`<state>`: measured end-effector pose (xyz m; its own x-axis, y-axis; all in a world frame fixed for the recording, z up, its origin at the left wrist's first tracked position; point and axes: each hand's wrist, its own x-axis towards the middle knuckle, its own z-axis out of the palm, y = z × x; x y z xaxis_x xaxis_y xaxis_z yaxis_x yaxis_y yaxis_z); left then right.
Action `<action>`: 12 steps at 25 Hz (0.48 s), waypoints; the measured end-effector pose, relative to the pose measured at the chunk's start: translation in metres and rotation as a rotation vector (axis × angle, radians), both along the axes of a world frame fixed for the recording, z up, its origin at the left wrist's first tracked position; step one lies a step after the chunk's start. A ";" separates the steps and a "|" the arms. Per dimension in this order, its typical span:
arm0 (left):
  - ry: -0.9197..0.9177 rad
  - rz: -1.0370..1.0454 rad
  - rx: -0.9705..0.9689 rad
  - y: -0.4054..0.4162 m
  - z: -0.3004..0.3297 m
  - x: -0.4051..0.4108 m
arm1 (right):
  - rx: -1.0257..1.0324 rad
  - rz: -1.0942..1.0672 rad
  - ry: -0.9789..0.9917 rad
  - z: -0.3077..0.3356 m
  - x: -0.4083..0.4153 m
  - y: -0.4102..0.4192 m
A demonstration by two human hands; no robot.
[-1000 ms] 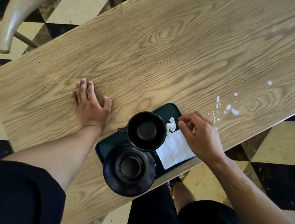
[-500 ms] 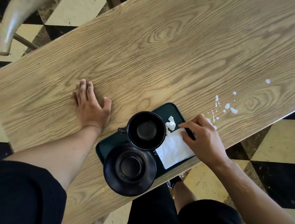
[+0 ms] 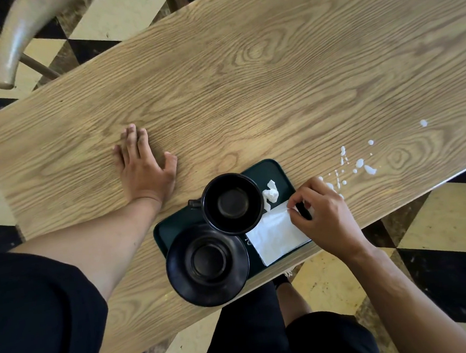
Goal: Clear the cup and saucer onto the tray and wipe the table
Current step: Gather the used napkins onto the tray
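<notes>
A dark green tray [image 3: 270, 170] lies at the near edge of the wooden table [image 3: 247, 91]. On it stand a black cup [image 3: 232, 202] and, nearer me, a black saucer [image 3: 206, 263] that overhangs the tray's corner. A small crumpled white tissue [image 3: 271, 194] lies beside the cup. A flat white napkin [image 3: 277, 235] lies on the tray's right part. My right hand [image 3: 324, 216] pinches the napkin's far corner between thumb and forefinger. My left hand [image 3: 144, 166] rests flat on the table, left of the tray. White spilled drops [image 3: 360, 163] dot the table right of the tray.
A pale chair back [image 3: 17, 40] stands beyond the table's far left corner. The table's near edge runs just under the tray and saucer. Below it are my legs in dark clothing and a chequered floor [image 3: 452, 214].
My right hand has moved down from beside the tray onto the napkin and now pinches its far corner. My left hand has stayed flat on the table.
</notes>
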<state>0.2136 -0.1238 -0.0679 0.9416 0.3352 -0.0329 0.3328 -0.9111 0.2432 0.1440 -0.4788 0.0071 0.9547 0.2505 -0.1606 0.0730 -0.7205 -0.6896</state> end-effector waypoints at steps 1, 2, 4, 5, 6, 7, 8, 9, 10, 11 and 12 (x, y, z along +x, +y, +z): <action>-0.001 -0.001 0.004 0.000 -0.001 0.000 | 0.019 0.032 0.008 0.002 0.001 -0.002; 0.000 -0.003 0.005 0.001 -0.002 0.001 | 0.043 0.053 0.026 0.004 0.001 -0.005; 0.010 -0.006 0.005 0.001 -0.002 0.000 | 0.107 0.052 0.063 0.012 0.000 -0.009; 0.016 -0.009 0.006 0.001 -0.001 0.001 | 0.150 0.029 0.094 0.016 0.000 -0.010; 0.023 -0.011 0.010 0.000 0.000 0.001 | 0.196 -0.003 0.143 0.020 0.000 -0.013; 0.032 -0.015 0.019 -0.001 0.002 0.001 | 0.246 -0.043 0.209 0.024 0.001 -0.015; 0.048 -0.021 0.032 -0.002 0.004 0.000 | 0.302 -0.084 0.280 0.026 0.002 -0.016; 0.070 -0.030 0.046 -0.003 0.006 0.000 | 0.359 -0.125 0.345 0.027 0.002 -0.018; 0.097 -0.043 0.064 -0.005 0.008 0.000 | 0.408 -0.168 0.389 0.029 0.001 -0.020; 0.120 -0.052 0.079 -0.007 0.010 -0.001 | 0.443 -0.212 0.405 0.031 0.000 -0.021; 0.134 -0.054 0.088 -0.008 0.012 0.000 | 0.465 -0.253 0.400 0.034 -0.002 -0.023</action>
